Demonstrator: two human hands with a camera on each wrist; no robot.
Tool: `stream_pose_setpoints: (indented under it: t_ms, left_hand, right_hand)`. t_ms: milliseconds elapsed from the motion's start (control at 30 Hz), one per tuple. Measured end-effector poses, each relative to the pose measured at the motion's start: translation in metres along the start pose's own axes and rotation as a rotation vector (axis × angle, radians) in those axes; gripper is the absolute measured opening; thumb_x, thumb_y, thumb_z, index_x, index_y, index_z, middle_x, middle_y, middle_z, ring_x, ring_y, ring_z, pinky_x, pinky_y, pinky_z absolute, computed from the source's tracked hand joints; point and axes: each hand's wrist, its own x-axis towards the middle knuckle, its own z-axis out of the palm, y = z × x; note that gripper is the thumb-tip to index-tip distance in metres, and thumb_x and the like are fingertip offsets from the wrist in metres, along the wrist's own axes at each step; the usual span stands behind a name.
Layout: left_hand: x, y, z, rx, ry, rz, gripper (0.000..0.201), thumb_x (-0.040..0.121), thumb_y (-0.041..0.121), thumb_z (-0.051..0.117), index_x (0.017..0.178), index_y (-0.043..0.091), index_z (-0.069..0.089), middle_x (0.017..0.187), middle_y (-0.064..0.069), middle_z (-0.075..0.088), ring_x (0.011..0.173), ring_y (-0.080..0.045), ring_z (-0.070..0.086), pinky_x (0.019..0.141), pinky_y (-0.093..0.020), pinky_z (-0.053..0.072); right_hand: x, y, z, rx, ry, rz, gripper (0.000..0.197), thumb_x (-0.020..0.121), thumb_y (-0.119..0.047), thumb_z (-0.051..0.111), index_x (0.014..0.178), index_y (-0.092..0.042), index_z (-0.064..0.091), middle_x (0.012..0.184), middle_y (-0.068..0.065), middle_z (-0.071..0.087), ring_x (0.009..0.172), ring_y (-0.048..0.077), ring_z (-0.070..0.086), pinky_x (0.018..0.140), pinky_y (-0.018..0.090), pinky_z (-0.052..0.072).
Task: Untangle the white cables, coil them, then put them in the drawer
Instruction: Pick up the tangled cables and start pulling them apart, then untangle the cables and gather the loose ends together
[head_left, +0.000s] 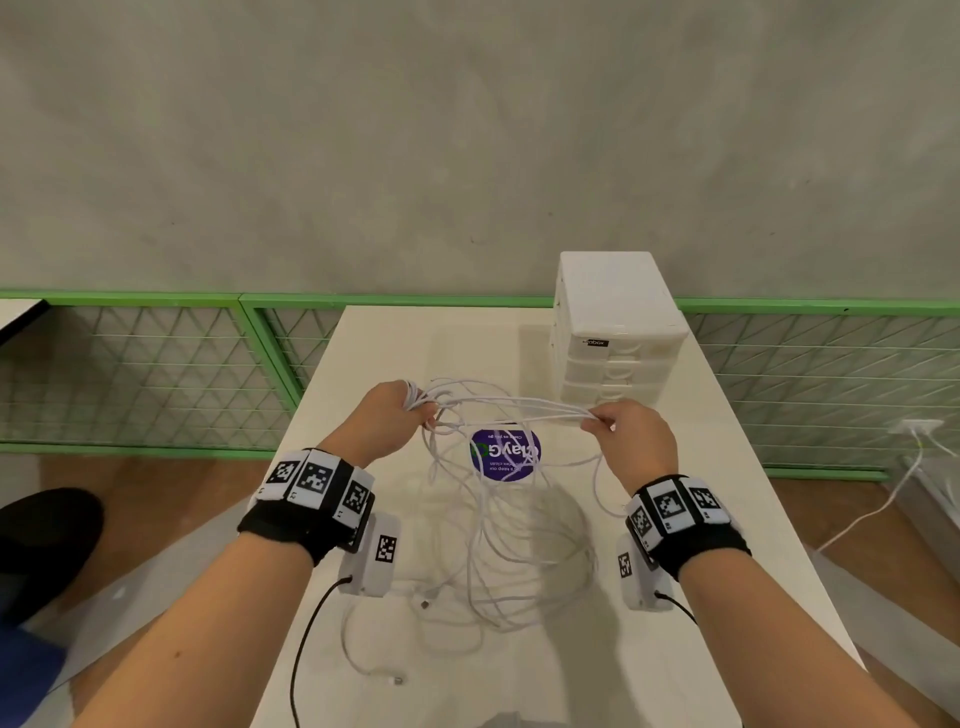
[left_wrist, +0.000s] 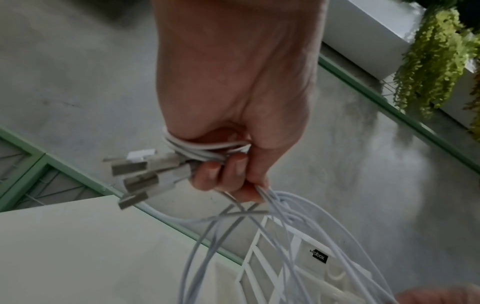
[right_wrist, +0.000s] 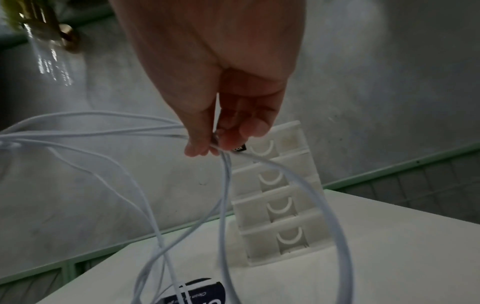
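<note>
Several white cables (head_left: 511, 545) hang in loops from both hands down to the white table (head_left: 691, 519), where their ends lie. My left hand (head_left: 400, 415) grips a bundle of cable turns with silver USB plugs (left_wrist: 137, 181) sticking out past its fingers (left_wrist: 221, 172). My right hand (head_left: 618, 423) pinches the strands (right_wrist: 103, 131) stretched between the two hands, thumb against fingers (right_wrist: 241, 131). A white drawer unit (head_left: 615, 332) with several shut drawers stands at the table's far right, just beyond the right hand.
A purple round sticker (head_left: 506, 454) lies on the table under the cables. Green mesh fencing (head_left: 145, 369) runs behind the table, along a grey wall. Another white cable (head_left: 883, 504) trails on the floor at the right. A dark shoe (head_left: 47, 540) shows at the left.
</note>
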Motion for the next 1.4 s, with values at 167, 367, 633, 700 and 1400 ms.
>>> stream_pose_setpoints:
  t_ms: [167,367,633,700,1400]
  left_hand:
    - [0.003,-0.005,0.008,0.0,-0.014,-0.026,0.023,0.097,0.019,0.051,0.09,-0.001,0.06,0.076,-0.002,0.053,0.059,-0.011,0.043,0.049,-0.022,0.031]
    - [0.008,-0.004,0.025,-0.007,-0.007,-0.026,0.025,0.095,0.02,0.051,0.082,0.0,0.058,0.075,-0.005,0.053,0.065,-0.018,0.046,0.057,-0.027,0.033]
    - [0.004,0.005,0.037,-0.062,-0.006,0.046,0.028,0.094,0.017,0.054,0.073,0.002,0.064,0.062,0.0,0.05,0.059,-0.015,0.047,0.053,-0.023,0.032]
    - [0.002,0.006,0.038,-0.096,-0.011,0.052,0.026,0.093,0.017,0.055,0.074,0.001,0.063,0.06,0.001,0.048,0.055,-0.012,0.043,0.052,-0.023,0.03]
    - [0.011,-0.006,0.013,-0.082,0.166,-0.004,0.023,0.097,0.018,0.051,0.086,-0.001,0.058,0.072,-0.005,0.047,0.059,-0.014,0.04,0.046,-0.019,0.028]
  right_hand:
    - [0.003,0.014,0.005,0.063,-0.098,0.2,0.022,0.088,-0.025,0.062,0.104,-0.013,0.071,0.103,0.013,0.07,0.098,0.032,0.061,0.077,0.031,0.043]
    - [-0.009,-0.015,0.015,0.174,-0.107,0.094,0.055,0.081,0.007,0.045,0.132,-0.012,0.05,0.133,0.014,0.046,0.115,0.032,0.052,0.093,0.03,0.04]
    - [-0.022,-0.071,0.021,0.124,0.127,-0.545,0.024,0.084,-0.016,0.058,0.104,-0.02,0.071,0.097,0.001,0.063,0.094,0.021,0.051,0.083,0.035,0.043]
    - [-0.022,-0.069,0.03,0.042,0.036,-0.501,0.022,0.084,-0.031,0.064,0.103,-0.022,0.071,0.099,0.002,0.062,0.098,0.024,0.053,0.083,0.035,0.041]
    - [0.001,-0.004,0.006,-0.108,0.012,-0.028,0.023,0.089,-0.038,0.057,0.097,-0.021,0.071,0.115,0.005,0.054,0.114,0.025,0.043,0.091,0.037,0.031]
